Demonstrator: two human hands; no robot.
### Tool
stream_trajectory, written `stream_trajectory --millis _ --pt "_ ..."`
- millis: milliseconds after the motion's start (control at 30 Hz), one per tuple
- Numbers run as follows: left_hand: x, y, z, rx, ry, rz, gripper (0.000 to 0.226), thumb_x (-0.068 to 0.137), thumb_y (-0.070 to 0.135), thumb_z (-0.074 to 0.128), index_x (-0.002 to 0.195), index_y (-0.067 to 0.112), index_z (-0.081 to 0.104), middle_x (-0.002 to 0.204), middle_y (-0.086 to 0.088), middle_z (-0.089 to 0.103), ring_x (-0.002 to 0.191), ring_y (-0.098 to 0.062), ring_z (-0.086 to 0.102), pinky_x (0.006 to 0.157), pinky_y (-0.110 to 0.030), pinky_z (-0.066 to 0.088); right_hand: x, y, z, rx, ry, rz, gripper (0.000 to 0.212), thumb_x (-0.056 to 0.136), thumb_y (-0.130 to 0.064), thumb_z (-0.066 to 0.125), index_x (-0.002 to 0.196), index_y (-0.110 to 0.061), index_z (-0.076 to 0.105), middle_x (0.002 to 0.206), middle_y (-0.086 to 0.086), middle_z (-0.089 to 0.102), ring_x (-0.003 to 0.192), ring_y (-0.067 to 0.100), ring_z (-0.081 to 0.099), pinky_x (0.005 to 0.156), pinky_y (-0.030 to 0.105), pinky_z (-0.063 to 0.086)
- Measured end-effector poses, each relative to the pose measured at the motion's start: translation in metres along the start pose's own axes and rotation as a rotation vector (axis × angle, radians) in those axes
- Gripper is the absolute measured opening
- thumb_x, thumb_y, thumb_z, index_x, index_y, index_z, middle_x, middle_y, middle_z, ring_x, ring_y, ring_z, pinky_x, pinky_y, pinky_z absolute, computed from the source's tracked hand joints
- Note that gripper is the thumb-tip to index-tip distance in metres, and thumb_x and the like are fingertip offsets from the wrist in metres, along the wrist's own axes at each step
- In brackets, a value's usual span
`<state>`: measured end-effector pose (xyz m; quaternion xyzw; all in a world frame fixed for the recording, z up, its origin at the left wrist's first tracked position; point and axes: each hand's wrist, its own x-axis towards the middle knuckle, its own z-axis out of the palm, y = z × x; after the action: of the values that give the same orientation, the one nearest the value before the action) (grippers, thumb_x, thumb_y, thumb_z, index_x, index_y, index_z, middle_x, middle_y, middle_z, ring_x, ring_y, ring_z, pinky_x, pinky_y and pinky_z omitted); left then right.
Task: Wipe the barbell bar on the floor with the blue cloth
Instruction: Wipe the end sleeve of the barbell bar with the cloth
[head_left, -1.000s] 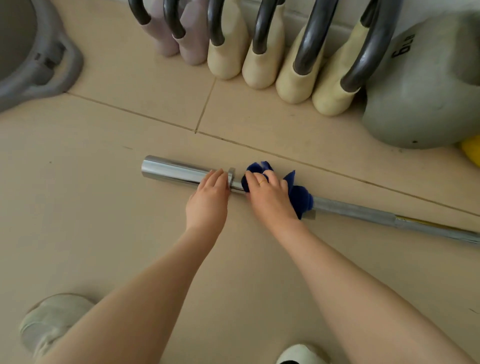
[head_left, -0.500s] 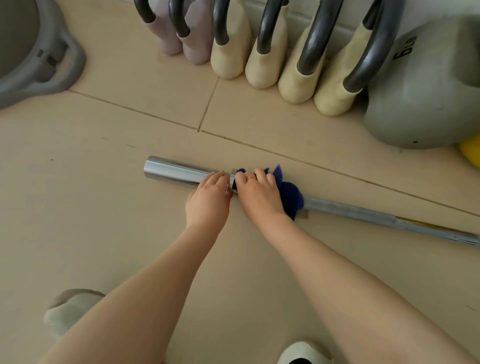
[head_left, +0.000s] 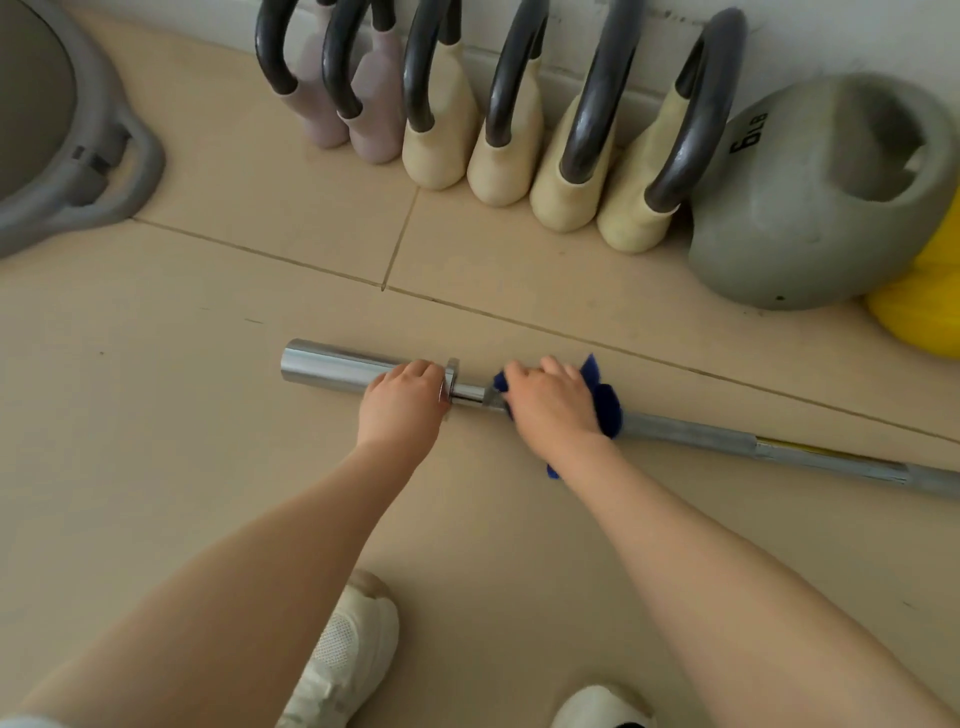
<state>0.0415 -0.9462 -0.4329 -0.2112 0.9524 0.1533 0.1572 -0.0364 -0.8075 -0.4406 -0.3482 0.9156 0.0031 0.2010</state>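
Note:
A chrome barbell bar (head_left: 691, 430) lies on the beige tiled floor, running from mid-left to the right edge, with a thick sleeve (head_left: 332, 365) and a collar at its left end. My left hand (head_left: 402, 402) grips the sleeve right beside the collar, fingers curled over the top. My right hand (head_left: 553, 402) wraps the blue cloth (head_left: 607, 405) around the thinner shaft, a short way right of the collar. Cloth ends stick out above and below my hand. A short bare stretch of shaft shows between my two hands.
Several kettlebells with dark handles (head_left: 441, 150) stand in a row along the far wall. A large grey 6 LB kettlebell (head_left: 810, 208) and a yellow object (head_left: 930, 306) sit far right. A grey ring-shaped device (head_left: 98, 171) lies far left. My white shoes (head_left: 348, 649) are near the bottom.
My right hand slid the cloth left up to the collar, then back to the right, leaving a gap of bare shaft. My left hand stayed on the sleeve.

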Motion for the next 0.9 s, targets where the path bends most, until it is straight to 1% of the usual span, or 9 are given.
stream_trajectory --millis 133,233,367,467,567,667,767,833,900 --pt "0.005 0.0 -0.004 0.136 -0.028 0.056 0.013 0.091 0.016 0.055 0.103 0.012 0.059 0.107 -0.005 0.059 0.103 -0.025 0.054 0.069 -0.028 0.032 0.013 -0.024 0.002 0.03 0.023 -0.094 0.028 0.091 -0.001 0.038 0.117 -0.008 0.045 0.108 0.014 0.064 0.109 0.032 0.044 0.088 0.037 0.033" --pt "0.013 0.0 -0.011 0.232 -0.091 0.12 0.016 0.092 0.019 0.054 0.107 0.012 0.057 0.108 -0.005 0.058 0.101 -0.025 0.056 0.067 -0.029 0.033 0.002 0.001 0.005 0.092 -0.004 -0.087 0.02 0.094 -0.008 0.037 0.111 -0.014 0.046 0.104 0.009 0.064 0.107 0.028 0.043 0.09 0.036 0.033" --pt "0.023 -0.002 -0.024 0.318 -0.174 0.223 0.028 0.092 0.03 0.055 0.115 0.016 0.047 0.111 -0.003 0.058 0.103 -0.024 0.059 0.068 -0.03 0.035 -0.027 0.058 0.004 0.015 -0.087 0.114 0.018 0.095 -0.019 0.038 0.108 -0.018 0.05 0.104 0.005 0.065 0.109 0.024 0.044 0.093 0.035 0.032" --pt "0.027 -0.002 -0.029 0.356 -0.211 0.298 0.029 0.092 0.028 0.056 0.118 0.018 0.044 0.11 -0.003 0.057 0.1 -0.024 0.059 0.067 -0.03 0.037 -0.042 0.08 0.0 -0.059 -0.128 0.295 0.017 0.096 -0.017 0.038 0.109 -0.015 0.049 0.104 0.005 0.066 0.108 0.024 0.044 0.088 0.033 0.032" --pt "0.027 0.0 -0.03 0.338 -0.232 0.307 0.022 0.093 0.022 0.054 0.114 0.018 0.049 0.11 -0.004 0.055 0.1 -0.024 0.056 0.07 -0.029 0.038 -0.033 0.059 -0.003 0.0 -0.11 0.324 0.02 0.096 -0.015 0.039 0.113 -0.01 0.047 0.106 0.009 0.065 0.107 0.026 0.045 0.088 0.034 0.032" --pt "0.025 -0.001 -0.027 0.283 -0.252 0.278 0.021 0.093 0.018 0.052 0.114 0.017 0.049 0.113 -0.005 0.053 0.103 -0.025 0.052 0.076 -0.031 0.042 -0.015 0.008 -0.004 0.08 -0.051 0.202 0.025 0.096 -0.013 0.037 0.119 -0.006 0.045 0.112 0.014 0.064 0.113 0.031 0.043 0.093 0.038 0.031" --pt "0.023 0.002 -0.019 0.216 -0.254 0.232 0.024 0.089 0.012 0.05 0.113 0.013 0.048 0.12 -0.006 0.049 0.109 -0.027 0.047 0.086 -0.033 0.041 -0.005 -0.029 -0.005 0.095 -0.015 0.104 0.029 0.093 -0.006 0.04 0.122 -0.007 0.043 0.115 0.012 0.062 0.116 0.03 0.042 0.091 0.038 0.031" --pt "0.021 0.007 -0.013 0.161 -0.261 0.194 0.03 0.088 0.013 0.049 0.117 0.011 0.045 0.124 -0.008 0.045 0.114 -0.027 0.043 0.092 -0.033 0.038 -0.01 -0.024 -0.003 0.074 -0.016 0.086 0.028 0.091 -0.006 0.043 0.119 -0.01 0.044 0.118 0.008 0.059 0.115 0.028 0.042 0.089 0.037 0.031" --pt "0.021 0.008 -0.009 0.16 -0.268 0.198 0.042 0.087 0.023 0.056 0.124 0.009 0.041 0.127 -0.008 0.043 0.118 -0.027 0.041 0.099 -0.033 0.036 -0.024 -0.001 0.001 0.058 -0.047 0.145 0.029 0.086 -0.006 0.051 0.114 -0.014 0.046 0.121 0.003 0.057 0.115 0.027 0.041 0.087 0.035 0.031"
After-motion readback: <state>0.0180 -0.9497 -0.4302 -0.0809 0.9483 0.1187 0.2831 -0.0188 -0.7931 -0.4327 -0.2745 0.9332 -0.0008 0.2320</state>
